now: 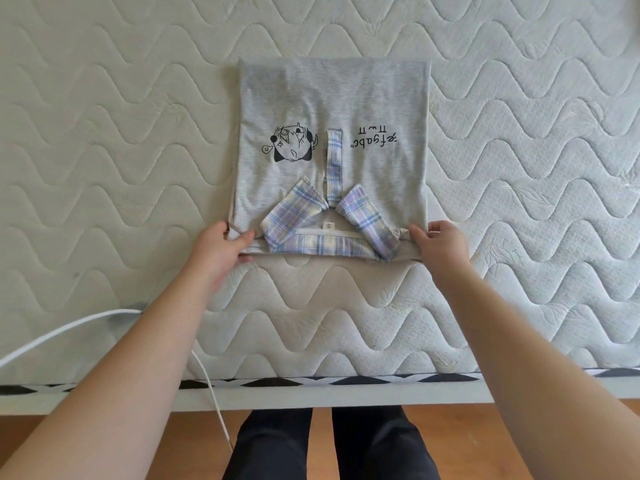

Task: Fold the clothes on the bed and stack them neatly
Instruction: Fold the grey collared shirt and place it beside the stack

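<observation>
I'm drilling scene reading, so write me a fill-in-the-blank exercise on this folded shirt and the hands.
1. The grey shirt has a collar in a ____ pattern.
2. Each hand grips a near ____ of the shirt: left hand, right hand.
3. The shirt lies on a quilted ____.
4. A white ____ trails off the bed edge at the left.

Missing words: plaid; corner; mattress; cable

Stuff you can't really make out here

The left hand (221,245) and right hand (438,242) have their fingertips tucked under the folded grey cotton shirt (332,109); its sleeves are out of sight. The thin white cable (69,329) runs off the left edge.
</observation>
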The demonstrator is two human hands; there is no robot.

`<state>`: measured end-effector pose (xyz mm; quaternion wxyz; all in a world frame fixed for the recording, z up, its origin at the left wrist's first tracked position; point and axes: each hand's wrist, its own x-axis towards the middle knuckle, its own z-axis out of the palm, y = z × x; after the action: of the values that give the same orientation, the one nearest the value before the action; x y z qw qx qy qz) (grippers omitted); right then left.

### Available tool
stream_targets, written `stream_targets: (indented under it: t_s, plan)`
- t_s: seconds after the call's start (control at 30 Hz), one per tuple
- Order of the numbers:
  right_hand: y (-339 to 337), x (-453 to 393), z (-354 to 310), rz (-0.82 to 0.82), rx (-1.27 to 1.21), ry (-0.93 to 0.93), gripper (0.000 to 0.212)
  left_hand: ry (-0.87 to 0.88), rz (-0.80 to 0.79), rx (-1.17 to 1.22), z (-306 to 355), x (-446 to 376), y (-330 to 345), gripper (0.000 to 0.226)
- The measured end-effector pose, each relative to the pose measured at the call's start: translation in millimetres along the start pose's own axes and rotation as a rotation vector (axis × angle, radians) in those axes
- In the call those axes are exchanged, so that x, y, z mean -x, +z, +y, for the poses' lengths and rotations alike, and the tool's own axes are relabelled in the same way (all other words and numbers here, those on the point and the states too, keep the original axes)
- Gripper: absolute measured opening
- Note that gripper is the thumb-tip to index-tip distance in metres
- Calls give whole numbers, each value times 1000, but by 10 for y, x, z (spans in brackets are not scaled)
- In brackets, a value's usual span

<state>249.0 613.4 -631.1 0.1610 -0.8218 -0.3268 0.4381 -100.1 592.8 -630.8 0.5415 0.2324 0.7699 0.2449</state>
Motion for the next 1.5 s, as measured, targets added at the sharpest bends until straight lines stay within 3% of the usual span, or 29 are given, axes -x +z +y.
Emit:
stream_targets:
  t_s: [0.13,0.2,0.27,0.43,0.53,0.7,0.8,1.03,1.2,1.37,1.5]
  plan:
    - [119,269,106,-96,-17,-7,21,78,135,47,-23,13,-170,4]
    - [248,452,156,-124,53,-17,28,133,197,28,28,4,-299,16]
    - [413,665,184,-190,-22,54,28,153,245,80,114,-36,-431,24]
    - [983,1152,108,-353,-347,306,16,165,335,197,303,-238,-699,19]
    - [1243,1280,37,-397,-234,305,23,138,363,227,301,-376,-790,25]
    - [1055,1147,-167,-507,307,175,44,-46,143,359,56,-303,-668,19]
    - [864,1005,-348,-576,513,108,40,-84,105,337,-85,-135,-507,15]
    - [965,667,-1101,-516,549,-418,12,-176,3,396,-421,312,-22,31]
    - [1362,449,-1574,-614,508,-624,8,-238,-133,374,-577,551,214,75]
    - [1650,401,-1835,-643,559,-742,5,-277,-239,446,-637,805,547,38]
    - [1765,321,-1897,-622,582,-809,7,-331,-191,499,-640,958,786,56]
